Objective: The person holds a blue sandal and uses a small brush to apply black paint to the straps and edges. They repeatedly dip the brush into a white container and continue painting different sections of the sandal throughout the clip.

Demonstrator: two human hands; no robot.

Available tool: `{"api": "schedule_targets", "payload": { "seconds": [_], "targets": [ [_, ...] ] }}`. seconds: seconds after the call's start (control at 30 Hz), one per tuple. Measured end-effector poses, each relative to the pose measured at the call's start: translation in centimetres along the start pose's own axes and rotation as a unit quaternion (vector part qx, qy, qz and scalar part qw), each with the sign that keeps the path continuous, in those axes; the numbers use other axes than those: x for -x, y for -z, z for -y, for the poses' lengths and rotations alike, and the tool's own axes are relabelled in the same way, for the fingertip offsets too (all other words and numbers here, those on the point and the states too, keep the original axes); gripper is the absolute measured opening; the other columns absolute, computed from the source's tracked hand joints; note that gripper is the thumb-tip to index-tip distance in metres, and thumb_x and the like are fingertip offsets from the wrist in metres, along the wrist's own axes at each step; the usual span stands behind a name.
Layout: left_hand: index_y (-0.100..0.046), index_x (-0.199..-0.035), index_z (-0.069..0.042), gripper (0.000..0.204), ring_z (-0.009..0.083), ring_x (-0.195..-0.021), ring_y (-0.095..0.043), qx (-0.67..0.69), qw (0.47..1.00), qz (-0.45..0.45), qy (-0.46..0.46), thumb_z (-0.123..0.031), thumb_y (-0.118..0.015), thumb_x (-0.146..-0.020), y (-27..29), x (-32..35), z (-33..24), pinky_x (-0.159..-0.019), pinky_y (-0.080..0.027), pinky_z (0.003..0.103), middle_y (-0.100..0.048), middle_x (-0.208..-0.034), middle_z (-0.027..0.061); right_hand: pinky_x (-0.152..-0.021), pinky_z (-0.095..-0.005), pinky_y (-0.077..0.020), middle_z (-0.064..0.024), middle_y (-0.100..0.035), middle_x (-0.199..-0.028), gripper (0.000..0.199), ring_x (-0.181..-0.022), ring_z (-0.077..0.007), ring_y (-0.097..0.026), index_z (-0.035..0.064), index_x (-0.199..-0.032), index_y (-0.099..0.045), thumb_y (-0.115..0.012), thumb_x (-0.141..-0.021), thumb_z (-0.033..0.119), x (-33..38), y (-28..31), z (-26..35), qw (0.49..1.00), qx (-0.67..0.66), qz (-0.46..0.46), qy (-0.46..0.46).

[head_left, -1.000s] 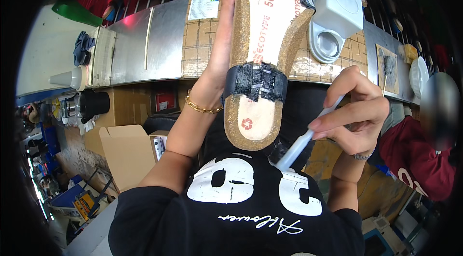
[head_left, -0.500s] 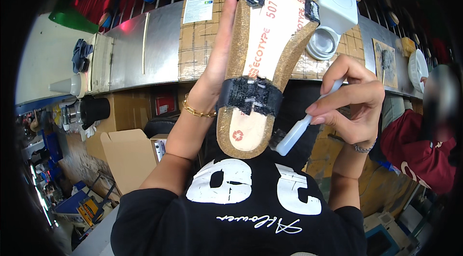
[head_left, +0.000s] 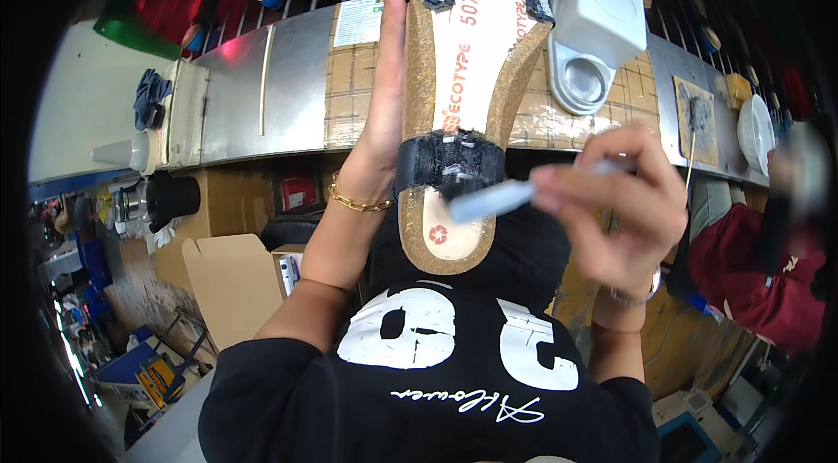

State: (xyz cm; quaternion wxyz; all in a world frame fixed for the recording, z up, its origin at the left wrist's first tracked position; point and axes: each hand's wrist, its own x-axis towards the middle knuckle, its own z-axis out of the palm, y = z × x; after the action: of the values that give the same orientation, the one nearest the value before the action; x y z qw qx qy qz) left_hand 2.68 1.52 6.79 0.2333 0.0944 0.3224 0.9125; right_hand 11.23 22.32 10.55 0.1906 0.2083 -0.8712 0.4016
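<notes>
So my left hand (head_left: 384,105) has the cork-edged sandal sole (head_left: 480,44) held up between me and the bench. My right hand (head_left: 624,201) is pinching a pale plastic tool (head_left: 493,200), tip blurry over the heel, can't tell if it's touching. Further out: metal bench (head_left: 297,96), cardboard (head_left: 349,105) on it, white dispenser (head_left: 602,13).

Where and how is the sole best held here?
Probably the sole is best held by its long brown left edge, from the left, where the left hand lies: that edge runs straighter, the dark band is largely exposed, and the right hand, with its pale tool, occupies the right.
</notes>
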Motion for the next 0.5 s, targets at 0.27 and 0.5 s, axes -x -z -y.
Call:
{"api": "schedule_targets", "payload": {
  "seconds": [0.27, 0.5],
  "targets": [
    [-0.043, -0.15, -0.001, 0.096, 0.0227, -0.122, -0.064, -0.102, 0.994, -0.02, -0.035, -0.078, -0.021, -0.098, -0.9, 0.2, 1.0, -0.104, -0.053, 0.036, -0.06, -0.139, 0.0177, -0.061, -0.0265, -0.0405, -0.0023, -0.062, -0.075, 0.015, -0.069, -0.0129, -0.055, 0.0097, -0.09, -0.082, -0.082, -0.076, 0.005, -4.8, 0.2, -3.6, 0.995, -0.034, -0.073, 0.057],
    [-0.044, -0.147, 0.0, 0.093, 0.0205, -0.105, -0.072, -0.148, 0.987, -0.053, 0.033, -0.076, -0.022, -0.099, 0.3, -0.4, 1.3, -0.086, -0.063, 0.033, -0.066, -0.128, 0.0183, -0.067, -0.031, -0.0344, 0.0004, -0.058, -0.078, 0.026, -0.071, -0.0155, -0.052, 0.0232, -0.093, -0.083, -0.083, -0.072, 0.006, -5.1, -2.6, -6.2, 0.96, 0.09, -0.257, 0.072]
  ]
}}
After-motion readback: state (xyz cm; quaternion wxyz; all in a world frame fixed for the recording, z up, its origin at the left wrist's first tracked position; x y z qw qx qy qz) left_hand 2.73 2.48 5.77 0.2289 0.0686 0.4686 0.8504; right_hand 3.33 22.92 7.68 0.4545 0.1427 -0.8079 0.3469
